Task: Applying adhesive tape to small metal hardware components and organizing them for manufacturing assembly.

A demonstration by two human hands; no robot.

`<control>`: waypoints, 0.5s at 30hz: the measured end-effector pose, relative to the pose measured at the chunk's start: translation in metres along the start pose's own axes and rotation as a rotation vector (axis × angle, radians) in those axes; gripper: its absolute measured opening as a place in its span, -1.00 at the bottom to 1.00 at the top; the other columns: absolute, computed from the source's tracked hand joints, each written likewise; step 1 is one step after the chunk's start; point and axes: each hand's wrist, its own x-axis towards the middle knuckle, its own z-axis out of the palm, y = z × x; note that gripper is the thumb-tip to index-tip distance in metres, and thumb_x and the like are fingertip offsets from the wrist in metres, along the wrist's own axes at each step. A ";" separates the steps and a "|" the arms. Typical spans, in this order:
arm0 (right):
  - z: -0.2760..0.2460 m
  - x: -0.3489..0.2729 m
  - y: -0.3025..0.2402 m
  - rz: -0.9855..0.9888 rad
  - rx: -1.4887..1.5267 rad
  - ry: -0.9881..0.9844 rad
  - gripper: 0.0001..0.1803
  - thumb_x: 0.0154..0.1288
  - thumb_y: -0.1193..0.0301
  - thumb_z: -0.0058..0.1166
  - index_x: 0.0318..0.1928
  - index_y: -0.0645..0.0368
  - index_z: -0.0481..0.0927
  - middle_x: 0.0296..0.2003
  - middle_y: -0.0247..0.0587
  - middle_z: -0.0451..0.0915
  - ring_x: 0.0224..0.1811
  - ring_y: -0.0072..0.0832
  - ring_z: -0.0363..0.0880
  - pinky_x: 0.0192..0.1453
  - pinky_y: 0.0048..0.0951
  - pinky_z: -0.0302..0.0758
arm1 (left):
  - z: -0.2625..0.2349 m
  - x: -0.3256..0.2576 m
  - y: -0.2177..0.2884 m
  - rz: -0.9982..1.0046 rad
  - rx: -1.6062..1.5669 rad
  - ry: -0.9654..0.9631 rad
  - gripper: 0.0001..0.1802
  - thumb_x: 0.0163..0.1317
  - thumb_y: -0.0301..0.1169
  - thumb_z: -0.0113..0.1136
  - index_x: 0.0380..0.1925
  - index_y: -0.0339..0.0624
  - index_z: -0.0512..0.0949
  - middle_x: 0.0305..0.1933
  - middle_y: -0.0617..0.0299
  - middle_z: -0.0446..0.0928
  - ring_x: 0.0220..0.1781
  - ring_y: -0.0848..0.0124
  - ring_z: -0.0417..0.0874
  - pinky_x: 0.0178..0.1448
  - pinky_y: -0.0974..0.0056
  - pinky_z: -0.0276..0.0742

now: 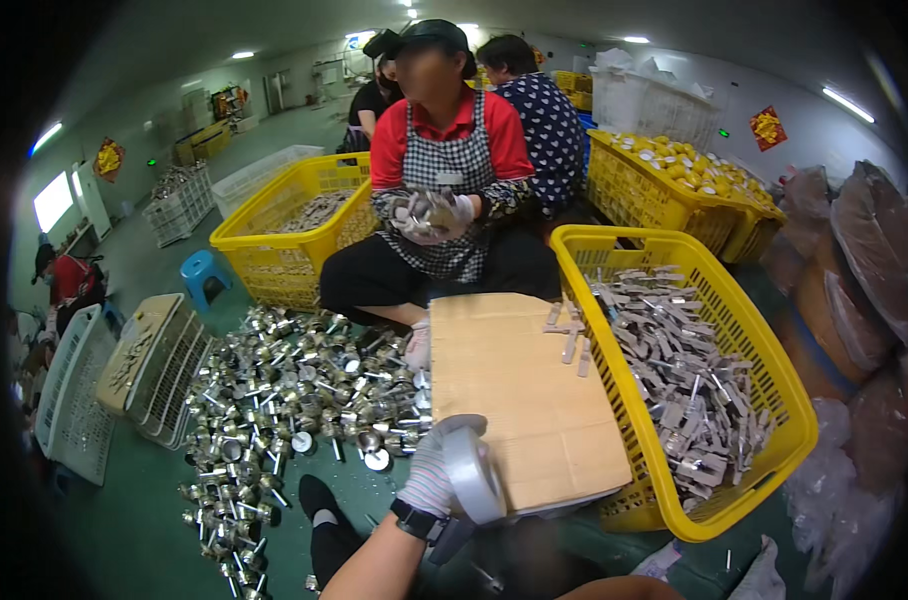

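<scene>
My left hand (436, 468), in a striped glove with a dark watch at the wrist, grips a wide roll of silver-grey tape (472, 476). Its fingers wrap over the roll at the near left edge of a flat piece of cardboard (519, 385). Several small flat metal pieces (571, 335) lie on the far right part of that cardboard. Of my right arm only a bit of forearm (624, 590) shows at the lower edge; the hand itself is out of sight.
Metal cup-shaped parts with stems (274, 390) cover the floor at left. A yellow crate (764, 365) of flat metal parts stands right. Opposite sits a person in a checked apron (454, 160), gloved hands together on metal parts. Another yellow crate (264, 245) stands behind, left.
</scene>
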 end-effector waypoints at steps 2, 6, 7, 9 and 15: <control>-0.001 0.000 -0.003 0.011 -0.004 0.000 -0.84 0.07 0.44 -0.13 -0.47 0.26 0.49 -0.59 -0.04 0.53 -0.52 -0.22 0.57 -0.46 -0.30 0.49 | -0.004 0.000 0.001 -0.030 -0.104 -0.016 -0.58 -0.10 -0.55 0.28 -0.15 -0.26 0.48 -0.28 0.26 0.50 -0.31 0.53 0.50 -0.22 0.47 0.47; -0.002 0.004 -0.006 0.056 -0.030 -0.097 -0.84 0.07 0.44 -0.15 -0.43 0.24 0.50 -0.57 -0.04 0.55 -0.52 -0.21 0.58 -0.44 -0.30 0.50 | -0.008 -0.002 0.003 -0.085 -0.158 0.031 -0.59 -0.07 -0.55 0.26 -0.12 -0.25 0.47 -0.28 0.23 0.51 -0.28 0.51 0.51 -0.22 0.43 0.49; -0.005 0.004 -0.008 0.067 -0.029 -0.109 -0.83 0.08 0.44 -0.15 -0.41 0.21 0.51 -0.55 -0.03 0.56 -0.50 -0.20 0.59 -0.43 -0.29 0.50 | -0.008 -0.003 0.004 0.015 0.042 0.027 -0.59 -0.06 -0.56 0.25 -0.12 -0.26 0.47 -0.28 0.22 0.51 -0.29 0.50 0.51 -0.23 0.43 0.49; -0.005 0.005 -0.007 0.075 -0.041 -0.125 -0.83 0.08 0.43 -0.15 -0.39 0.21 0.52 -0.54 -0.02 0.56 -0.50 -0.20 0.59 -0.43 -0.28 0.51 | -0.005 -0.006 0.009 0.056 0.191 0.057 -0.60 -0.05 -0.60 0.21 -0.12 -0.29 0.45 -0.30 0.19 0.49 -0.35 0.47 0.53 -0.30 0.40 0.52; -0.002 0.006 -0.005 0.098 -0.040 -0.132 -0.80 0.09 0.41 -0.14 -0.35 0.21 0.54 -0.54 -0.02 0.57 -0.50 -0.19 0.60 -0.41 -0.26 0.51 | 0.003 -0.009 0.023 -0.027 0.015 0.083 -0.63 0.01 -0.70 0.06 -0.11 -0.32 0.41 -0.38 0.22 0.43 -0.50 0.46 0.51 -0.46 0.35 0.54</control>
